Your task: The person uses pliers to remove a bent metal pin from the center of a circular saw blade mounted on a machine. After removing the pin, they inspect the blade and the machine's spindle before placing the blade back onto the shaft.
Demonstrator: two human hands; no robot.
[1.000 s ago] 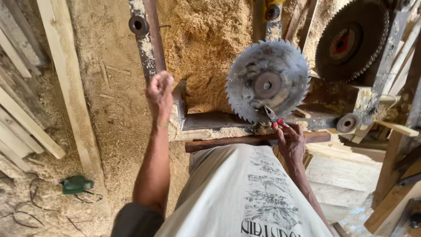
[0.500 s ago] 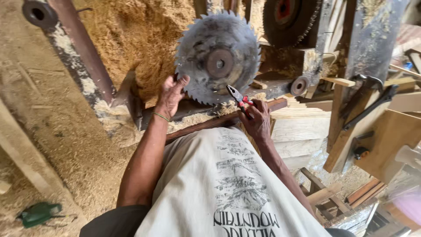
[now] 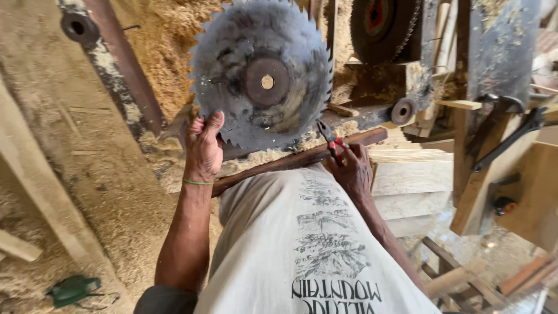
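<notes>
1. The left hand (image 3: 204, 148) is up at the lower-left rim of the big circular saw blade (image 3: 261, 75). Its fingers curl around the toothed edge and its thumb lies on the face, so it grips the blade itself.

2. The blade stands nearly upright, flat face toward the camera, with its centre hole well above and to the right of the left hand's fingers. Its lower teeth dip close to the dark wooden bar (image 3: 302, 158) that runs along the near edge of the saw bench.

3. The right hand (image 3: 351, 171) rests on that bar, just below the blade's lower-right rim, closed around red-handled pliers (image 3: 331, 142). The pliers' nose points up and to the left, toward the teeth; I cannot tell whether the tip touches the blade.

4. So the key relation is this: the left hand is on the blade, while the right is just beside it with the tool's long axis aimed at the rim. Blade edge, pliers tip and bar all meet at the lower right.

5. Sawdust (image 3: 174, 46) is heaped behind the blade and over the bench. A second, darker saw blade (image 3: 383, 26) sits farther back at the top right.

6. A rusty steel beam (image 3: 116, 64) slants past the bench's left side, well apart from both hands. A small green tool (image 3: 72, 289) lies down on the dusty floor at the bottom left.
</notes>
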